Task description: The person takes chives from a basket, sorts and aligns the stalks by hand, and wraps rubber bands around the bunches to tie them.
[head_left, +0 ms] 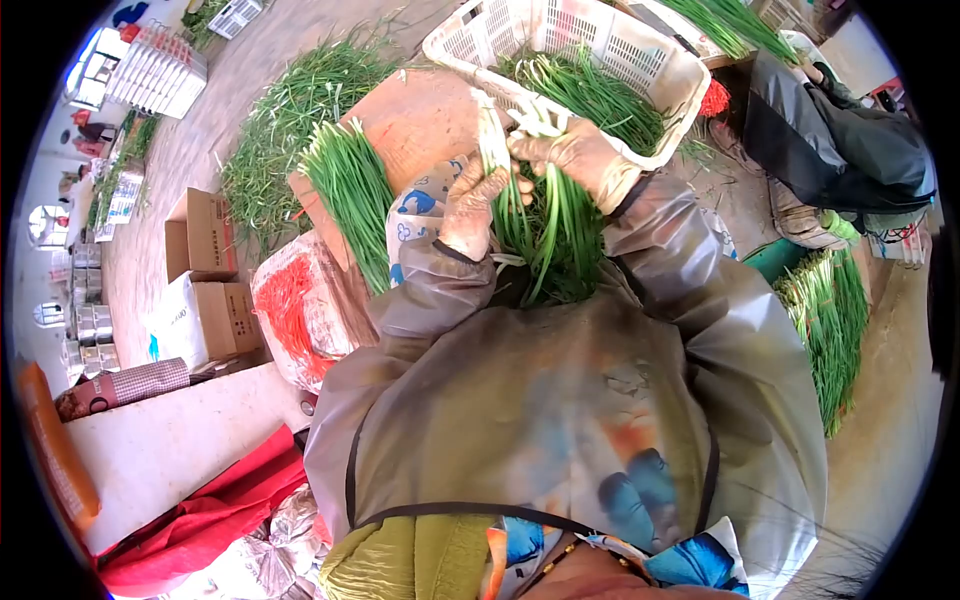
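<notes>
My left hand (472, 208), in a thin dirty glove, is closed around a bunch of garlic chives (491, 135), white ends pointing up. Close on its right, my right hand (580, 160) grips more garlic chives (560, 225), whose white ends show above the fingers and green leaves hang toward my lap. Both hands are held above my lap, near each other. On a brown board (425, 115) to the left lies a neat bundle of chives (350, 190). My grey waterproof sleeves and apron cover the arms and body.
A white plastic crate (685, 75) with chives stands ahead. Loose green leaves (290, 120) are heaped on the floor at left. Red bands (292, 305) lie on a sack, near cardboard boxes (225, 310). Bundled chives (825, 320) stand at right, near another person's dark clothing (840, 140).
</notes>
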A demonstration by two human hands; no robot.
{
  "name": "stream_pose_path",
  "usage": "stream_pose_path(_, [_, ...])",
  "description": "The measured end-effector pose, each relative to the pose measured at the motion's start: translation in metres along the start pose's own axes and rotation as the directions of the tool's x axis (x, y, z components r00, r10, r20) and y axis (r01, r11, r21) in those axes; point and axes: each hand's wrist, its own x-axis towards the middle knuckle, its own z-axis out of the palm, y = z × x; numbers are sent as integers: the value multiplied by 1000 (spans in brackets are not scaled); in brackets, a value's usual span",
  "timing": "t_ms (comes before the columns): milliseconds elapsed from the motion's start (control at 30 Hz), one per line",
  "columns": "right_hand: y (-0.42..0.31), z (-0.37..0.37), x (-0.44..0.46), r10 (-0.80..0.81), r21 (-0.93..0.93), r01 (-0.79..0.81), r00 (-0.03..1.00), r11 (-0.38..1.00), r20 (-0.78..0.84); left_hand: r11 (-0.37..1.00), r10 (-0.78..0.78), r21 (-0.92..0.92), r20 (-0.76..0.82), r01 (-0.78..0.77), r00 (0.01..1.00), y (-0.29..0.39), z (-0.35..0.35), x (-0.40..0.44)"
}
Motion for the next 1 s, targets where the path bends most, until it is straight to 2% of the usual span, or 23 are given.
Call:
stream_pose_path(33, [2,2,-2,79,42,-82,995,996,66,1000,12,-5,31,-12,999,-2,3,-2])
stream_pose_path(100, [13,-1,7,31,-55,-29,999,998,37,1000,4,-20,-24,-5,1000,-5,8,-5])
stream_pose_path(200, [14,-3,9,34,-70,-33,999,997,13,999,-37,37,-60,39,997,-6,1,-6])
stream_pose_path(300, [20,-3,12,-7,-93,5,1000,996,-18,999,2,52,-66,1,998,-2,6,-7])
stream_pose_path(333, [15,-2,10,1,-179,-1,1000,984,-2,999,-2,50,-68,5,998,-4,5,-8])
stream_pose_path(367, [17,-2,10,2,-180,-3,1000,984,-4,1000,10,27,-34,-9,999,-6,4,-6])
stream_pose_path(433, [27,-2,14,146,-221,-139,989,965,15,1000,27,2,2,-27,1000,-11,4,-1])
stream_pose_path(500, [34,3,11,16,-159,-17,1000,987,-4,984,162,-27,-245,-174,956,-18,7,6])
stream_pose_path(533, [35,6,6,57,-116,-57,998,992,-6,995,66,-66,-173,-79,983,-15,-7,5])
stream_pose_path(567, [35,7,2,98,-73,-98,995,993,-8,994,66,-68,-179,-80,982,-15,-13,6])
stream_pose_path(633, [20,9,-7,93,-26,-92,995,995,40,961,-2,-271,-234,-64,972,-11,-16,7])
stream_pose_path(667, [16,7,-10,83,25,-86,993,996,84,958,-19,-279,-275,-61,961,-11,-17,7])
stream_pose_path(700, [26,-5,-10,115,-78,-112,993,991,26,959,-15,-277,-278,-65,960,-12,-23,8])
stream_pose_path(767, [5,-19,-15,-5,-6,5,1000,1000,-29,967,-12,-252,-150,-27,989,-14,-37,7])
stream_pose_path(900, [-50,-60,-28,-109,-74,91,952,993,-284,986,3,-168,-80,-17,997,-7,-23,4])
stream_pose_path(933, [-61,-76,-32,-106,-9,109,942,994,-319,982,15,-188,-27,-20,1000,-7,-24,4])
stream_pose_path(967, [-71,-92,-36,-101,55,128,931,990,-351,989,32,-143,-49,-38,998,-10,-22,4])
stream_pose_path(1000, [-79,-107,-37,-169,105,220,918,970,-360,986,17,-166,-8,-18,1000,-11,-23,5])
